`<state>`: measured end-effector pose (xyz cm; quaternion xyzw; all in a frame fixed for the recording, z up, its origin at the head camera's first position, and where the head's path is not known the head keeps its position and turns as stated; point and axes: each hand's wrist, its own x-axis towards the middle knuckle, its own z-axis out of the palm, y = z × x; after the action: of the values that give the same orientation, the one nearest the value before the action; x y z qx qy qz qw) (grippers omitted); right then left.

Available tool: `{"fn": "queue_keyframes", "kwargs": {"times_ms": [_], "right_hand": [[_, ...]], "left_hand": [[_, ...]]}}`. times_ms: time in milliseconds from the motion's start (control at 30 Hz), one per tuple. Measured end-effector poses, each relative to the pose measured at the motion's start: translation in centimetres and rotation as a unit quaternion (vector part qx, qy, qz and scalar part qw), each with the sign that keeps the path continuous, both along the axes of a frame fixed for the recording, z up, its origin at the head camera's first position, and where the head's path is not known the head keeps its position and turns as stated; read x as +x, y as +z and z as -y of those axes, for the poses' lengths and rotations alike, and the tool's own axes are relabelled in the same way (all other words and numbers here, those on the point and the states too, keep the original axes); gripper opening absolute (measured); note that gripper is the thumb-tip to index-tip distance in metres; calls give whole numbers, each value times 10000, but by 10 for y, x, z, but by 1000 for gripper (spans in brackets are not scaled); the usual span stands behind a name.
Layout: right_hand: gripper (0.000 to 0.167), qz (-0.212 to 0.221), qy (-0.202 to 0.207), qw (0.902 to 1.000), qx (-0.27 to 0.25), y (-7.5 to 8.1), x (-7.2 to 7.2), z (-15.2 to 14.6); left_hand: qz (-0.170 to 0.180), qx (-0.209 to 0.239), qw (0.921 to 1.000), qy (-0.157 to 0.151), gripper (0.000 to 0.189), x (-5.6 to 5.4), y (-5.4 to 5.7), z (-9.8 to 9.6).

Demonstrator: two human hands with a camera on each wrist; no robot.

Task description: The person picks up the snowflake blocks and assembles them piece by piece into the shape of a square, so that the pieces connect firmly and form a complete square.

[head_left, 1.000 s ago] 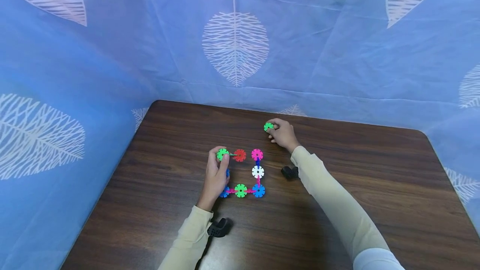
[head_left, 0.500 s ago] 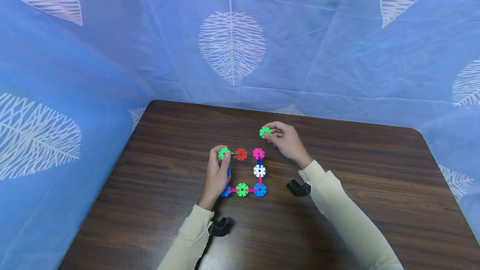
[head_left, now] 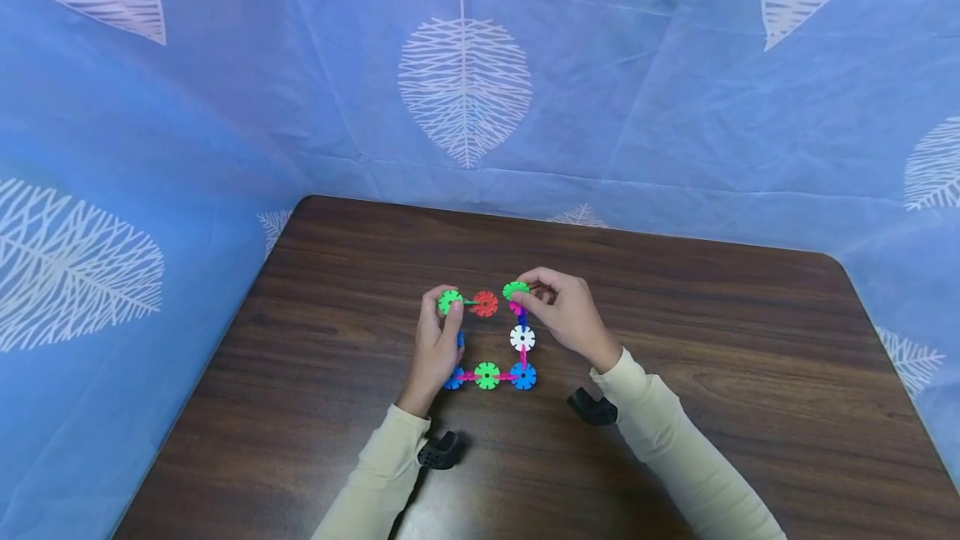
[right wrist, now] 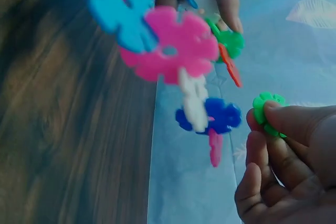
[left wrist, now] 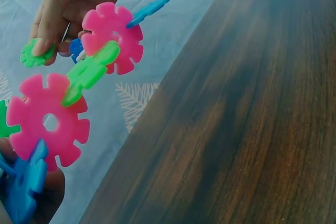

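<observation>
My left hand [head_left: 433,348] grips the left side of a chain of interlocking snowflake discs, held up in the air in an open-cornered square. A green disc [head_left: 450,301] sits by its thumb, with a red disc [head_left: 486,303] joined at the top end. Down the right side run a pink disc [head_left: 517,307], a white disc [head_left: 522,338] and a blue disc [head_left: 523,376]. Between finger and thumb, my right hand [head_left: 570,311] pinches a loose green disc [right wrist: 269,113]. In the head view that disc overlaps the pink end disc; in the right wrist view a gap separates them.
A dark wooden table [head_left: 712,373] lies beneath both hands. Blue cloth [head_left: 600,90] with white leaf prints hangs behind it and on the left. Each wrist carries a black camera mount, such as the left mount [head_left: 440,451].
My right hand has come toward me and slightly left with the green disc, from the table's far part to the chain's pink end. The left hand keeps its grip, nearly still.
</observation>
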<state>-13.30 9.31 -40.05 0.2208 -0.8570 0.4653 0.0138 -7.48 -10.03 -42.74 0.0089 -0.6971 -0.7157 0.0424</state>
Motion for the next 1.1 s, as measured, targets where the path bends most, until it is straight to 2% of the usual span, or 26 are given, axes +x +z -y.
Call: {"fn": "queue_keyframes", "kwargs": {"times_ms": [300,467,700,833,1100], "right_hand": [[9,-579,-7,9980,253,-4,10,8],[10,-938,-91,9948,396,-5,16,11],[8,-1595,-184,9854,569,-10,17,13],[8,-1701,-260,9832,615,-13,17,14],[10,-1976,-326,9788,427,-15,19,18]], "left_hand": [[64,44,9999,79,29,2,6,0],[81,-29,10000,49,31,2,4,1],[84,32,9999,137,32,-6,-20,2],[-13,-9,9998,184,34,-7,-23,1],[-76,-23,9998,191,32,-6,-22,0]]}}
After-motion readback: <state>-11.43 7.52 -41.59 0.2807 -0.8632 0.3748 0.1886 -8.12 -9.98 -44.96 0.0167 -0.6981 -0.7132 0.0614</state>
